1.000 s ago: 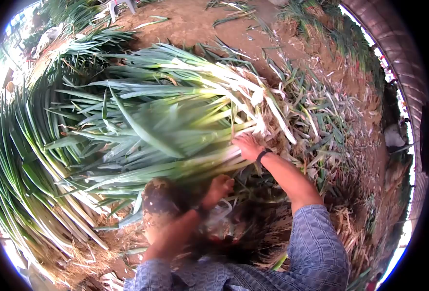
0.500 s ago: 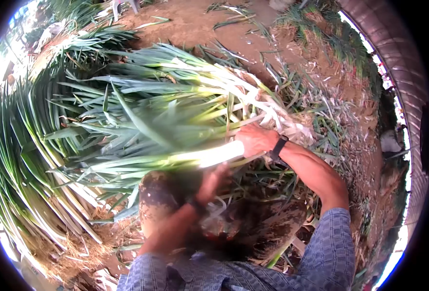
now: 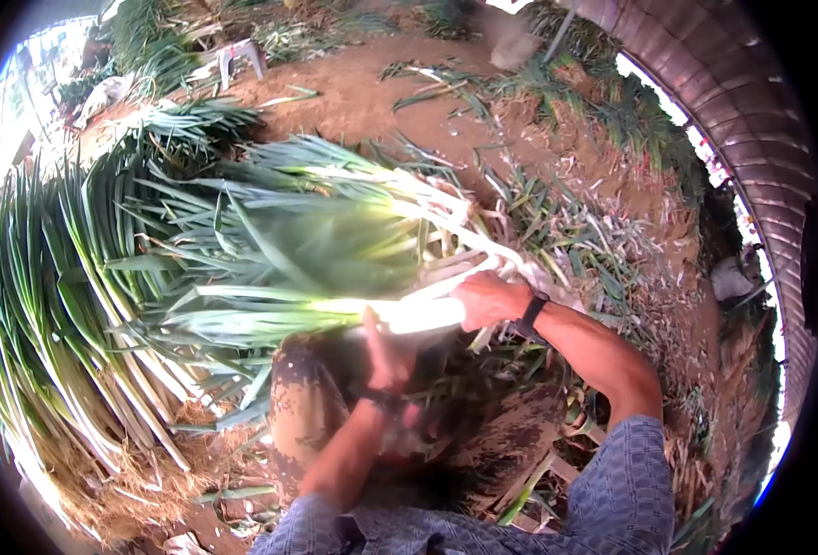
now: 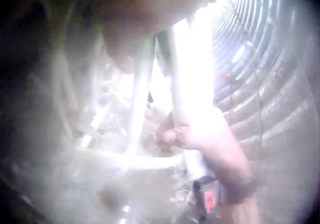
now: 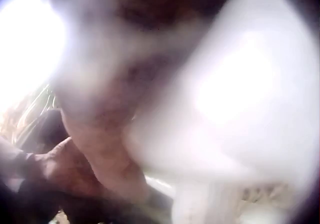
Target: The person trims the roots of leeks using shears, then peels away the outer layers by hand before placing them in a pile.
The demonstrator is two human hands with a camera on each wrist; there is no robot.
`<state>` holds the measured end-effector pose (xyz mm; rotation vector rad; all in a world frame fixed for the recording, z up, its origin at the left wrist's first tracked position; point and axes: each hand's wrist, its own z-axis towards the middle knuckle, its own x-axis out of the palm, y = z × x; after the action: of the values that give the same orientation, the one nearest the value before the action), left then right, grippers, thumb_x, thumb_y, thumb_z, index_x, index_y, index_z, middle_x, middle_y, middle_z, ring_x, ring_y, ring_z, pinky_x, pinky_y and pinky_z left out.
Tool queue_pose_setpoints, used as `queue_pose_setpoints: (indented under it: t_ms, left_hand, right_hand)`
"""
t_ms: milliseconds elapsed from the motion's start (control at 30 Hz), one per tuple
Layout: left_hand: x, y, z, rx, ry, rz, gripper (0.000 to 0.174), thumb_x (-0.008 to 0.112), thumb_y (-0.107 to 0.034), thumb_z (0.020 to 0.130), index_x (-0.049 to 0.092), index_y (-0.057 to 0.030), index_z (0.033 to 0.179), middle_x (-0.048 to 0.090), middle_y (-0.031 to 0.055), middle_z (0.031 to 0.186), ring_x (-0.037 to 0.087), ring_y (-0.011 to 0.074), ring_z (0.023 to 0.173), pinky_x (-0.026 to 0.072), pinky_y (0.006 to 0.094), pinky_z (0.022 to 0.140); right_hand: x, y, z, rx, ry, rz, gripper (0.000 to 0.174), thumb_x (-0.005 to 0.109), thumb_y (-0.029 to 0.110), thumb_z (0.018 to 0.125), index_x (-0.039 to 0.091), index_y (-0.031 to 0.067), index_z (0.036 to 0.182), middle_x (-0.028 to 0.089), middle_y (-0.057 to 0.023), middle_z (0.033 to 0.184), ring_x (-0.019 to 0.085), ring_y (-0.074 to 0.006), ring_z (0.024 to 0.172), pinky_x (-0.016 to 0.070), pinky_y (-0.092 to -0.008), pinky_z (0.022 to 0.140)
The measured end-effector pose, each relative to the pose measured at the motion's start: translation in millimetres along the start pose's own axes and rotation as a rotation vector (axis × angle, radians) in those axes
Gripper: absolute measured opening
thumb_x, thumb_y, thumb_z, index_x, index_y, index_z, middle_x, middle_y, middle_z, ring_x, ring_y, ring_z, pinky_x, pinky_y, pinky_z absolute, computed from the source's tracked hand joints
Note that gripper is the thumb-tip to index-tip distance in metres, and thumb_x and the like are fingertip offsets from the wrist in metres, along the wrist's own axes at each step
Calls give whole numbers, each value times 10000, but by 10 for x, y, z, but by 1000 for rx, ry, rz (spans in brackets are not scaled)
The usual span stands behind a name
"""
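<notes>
The leek [image 3: 407,314] lies crosswise in front of the person, above the ground [image 3: 353,92], its root end in the right hand [image 3: 488,299], whose fingers [image 4: 176,135] are curled tight round the thick white stalk. The left hand [image 3: 386,351] comes up from below with its fingers [image 3: 372,326] against the same stalk, just beside the right hand. The blur hides whether they close round it or only press. There is one thick stalk in the grip and two hands on it, and the left wrist view shows one thinner stalk [image 4: 140,94] just beside it. The stalk is bright white near the right hand, turning pale yellow-green and then fanning into long flat green leaves [image 3: 270,250] towards the left. One heap of leeks [image 3: 48,305] lies along the left edge of the ground.
</notes>
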<state>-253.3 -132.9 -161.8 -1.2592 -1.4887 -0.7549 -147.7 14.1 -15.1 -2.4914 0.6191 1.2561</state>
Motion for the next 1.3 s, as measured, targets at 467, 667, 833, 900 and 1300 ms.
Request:
queue_pose_setpoints:
  t_ms: [467, 667, 833, 900, 1300]
  left_hand:
    - [2022, -413, 162, 315, 287, 576, 772, 480, -704, 948, 508, -29, 1322, 616, 124, 1190, 589, 274, 1087, 449, 472, 984]
    - [51, -505, 291, -157, 123, 882, 549, 445, -565, 1022, 606, -74, 1208, 626, 65, 1007, 621, 188, 859, 538, 337, 754]
    - [-824, -263, 246, -134, 187, 420, 530, 638, -510, 947, 605, -59, 1224, 695, 95, 1069, 669, 243, 946, 561, 394, 862]
    - [-441, -436, -14, -469, 225, 465, 597, 653, -518, 933, 587, -32, 1272, 668, 106, 1163, 639, 249, 1060, 529, 396, 958]
    - [-776, -73, 97, -324, 48, 582, 291, 717, -262, 932, 626, -66, 1126, 658, 7, 939, 634, 122, 765, 544, 271, 652]
  right_hand:
    - [-249, -180, -975, 94, -799, 809, 452, 813, 225, 785, 669, -11, 1143, 723, -103, 910, 676, -153, 740, 567, -294, 631]
    - [504, 626, -21, 80, -240, 1555, 578, 773, 339, 824, 642, -23, 1255, 698, -162, 1081, 693, -202, 829, 562, -330, 704]
    - [1419, 967, 537, 138, -344, 1628, 417, 669, 443, 935, 687, 72, 1125, 670, -3, 812, 598, -110, 697, 475, -271, 632]
    - [1684, 851, 509, 147, -308, 1469, 428, 662, 426, 941, 687, 53, 1150, 693, -34, 918, 625, -161, 799, 492, -306, 724]
    - [1368, 511, 182, 242, -452, 1320, 276, 662, 340, 964, 682, 86, 1071, 695, -41, 809, 638, -115, 629, 501, -215, 517]
